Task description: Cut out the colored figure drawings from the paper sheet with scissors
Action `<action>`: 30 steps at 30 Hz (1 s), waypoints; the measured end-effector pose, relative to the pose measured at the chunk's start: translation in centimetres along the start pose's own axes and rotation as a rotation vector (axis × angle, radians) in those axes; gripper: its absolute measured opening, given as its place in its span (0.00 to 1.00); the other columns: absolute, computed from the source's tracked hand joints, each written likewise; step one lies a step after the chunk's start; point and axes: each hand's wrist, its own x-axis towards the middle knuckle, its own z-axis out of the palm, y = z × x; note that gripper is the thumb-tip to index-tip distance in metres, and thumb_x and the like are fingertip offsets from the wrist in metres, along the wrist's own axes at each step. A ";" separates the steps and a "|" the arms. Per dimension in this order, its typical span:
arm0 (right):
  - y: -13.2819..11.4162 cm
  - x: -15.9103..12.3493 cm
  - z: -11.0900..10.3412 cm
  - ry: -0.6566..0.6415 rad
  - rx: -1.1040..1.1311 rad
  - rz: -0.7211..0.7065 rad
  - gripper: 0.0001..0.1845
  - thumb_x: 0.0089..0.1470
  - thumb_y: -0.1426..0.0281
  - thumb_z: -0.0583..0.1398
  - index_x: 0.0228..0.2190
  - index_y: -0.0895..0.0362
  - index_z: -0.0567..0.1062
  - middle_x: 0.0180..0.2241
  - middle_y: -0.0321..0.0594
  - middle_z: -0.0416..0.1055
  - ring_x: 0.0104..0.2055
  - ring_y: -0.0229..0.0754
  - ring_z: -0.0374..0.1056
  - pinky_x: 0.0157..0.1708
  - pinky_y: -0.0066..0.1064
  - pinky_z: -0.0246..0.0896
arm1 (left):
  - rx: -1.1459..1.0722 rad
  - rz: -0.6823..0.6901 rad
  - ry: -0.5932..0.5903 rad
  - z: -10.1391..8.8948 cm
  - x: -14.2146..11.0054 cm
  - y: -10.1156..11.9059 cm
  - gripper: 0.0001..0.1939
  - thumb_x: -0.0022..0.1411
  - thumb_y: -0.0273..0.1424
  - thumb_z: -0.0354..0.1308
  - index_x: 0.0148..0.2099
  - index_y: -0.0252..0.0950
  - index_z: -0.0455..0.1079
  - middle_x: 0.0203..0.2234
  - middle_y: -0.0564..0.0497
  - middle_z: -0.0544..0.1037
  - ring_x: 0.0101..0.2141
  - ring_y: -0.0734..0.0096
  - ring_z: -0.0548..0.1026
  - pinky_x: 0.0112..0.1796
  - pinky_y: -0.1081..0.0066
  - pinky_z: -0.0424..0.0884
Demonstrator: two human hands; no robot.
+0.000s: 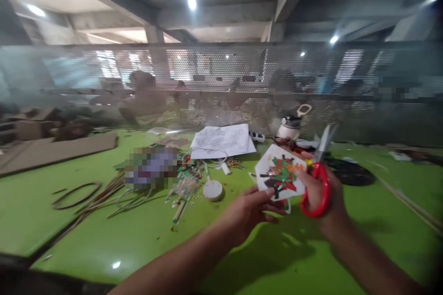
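A white cut piece of paper or card [265, 166], bearing a red, green, orange and black picture, is tilted up above the green table. My left hand [251, 209] grips its lower left edge, thumb on the front. A small green and white scrap shows just below the piece. Red-handled scissors [326, 189] hang on my right hand [313, 189], their blades pointing up and away from the picture. With the fingers of that same hand I also pinch the right edge of the piece.
Behind the hands lie white sheets with line drawings [223, 140]. A round white disc [212, 192], plastic scraps and thin sticks [107, 189] spread to the left, with cardboard [86, 147] beyond. At the back stand a lidded bottle [288, 130] and a perforated screen [214, 69].
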 end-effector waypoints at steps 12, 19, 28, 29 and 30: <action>-1.0 -1.5 3.2 -0.144 0.088 0.118 0.26 0.50 0.68 0.64 0.52 0.53 0.70 0.36 0.37 0.75 0.35 0.46 0.72 0.36 0.37 0.68 | 0.061 0.135 0.246 -1.2 0.1 0.9 0.06 0.54 0.26 0.62 0.35 0.29 0.72 0.29 0.44 0.77 0.28 0.71 0.75 0.28 0.74 0.66; 0.3 -2.6 2.0 -0.147 0.077 0.175 0.29 0.50 0.68 0.65 0.54 0.52 0.68 0.26 0.31 0.68 0.24 0.39 0.64 0.26 0.32 0.64 | -0.001 0.151 0.141 -2.1 -0.3 0.7 0.09 0.50 0.24 0.58 0.36 0.30 0.73 0.31 0.43 0.77 0.30 0.68 0.72 0.31 0.69 0.68; 0.3 -2.3 1.2 -0.189 0.128 0.175 0.31 0.49 0.70 0.65 0.55 0.47 0.68 0.23 0.28 0.67 0.22 0.39 0.62 0.23 0.31 0.59 | -0.031 0.122 0.147 -1.8 -0.4 1.4 0.13 0.56 0.31 0.58 0.42 0.29 0.74 0.34 0.41 0.79 0.31 0.66 0.73 0.30 0.69 0.66; 0.2 -2.2 1.2 -0.197 0.128 0.172 0.31 0.48 0.70 0.66 0.54 0.47 0.69 0.24 0.28 0.68 0.23 0.39 0.62 0.24 0.31 0.59 | 0.012 0.103 0.174 -1.9 -0.3 1.5 0.10 0.55 0.30 0.59 0.39 0.29 0.74 0.33 0.41 0.79 0.30 0.68 0.73 0.29 0.71 0.65; 0.1 -2.0 1.2 -0.206 0.129 0.170 0.30 0.48 0.70 0.66 0.54 0.48 0.69 0.25 0.29 0.69 0.23 0.40 0.62 0.24 0.31 0.59 | 0.063 0.087 0.199 -2.0 -0.2 1.6 0.08 0.54 0.29 0.61 0.36 0.29 0.74 0.31 0.42 0.78 0.28 0.70 0.72 0.28 0.72 0.63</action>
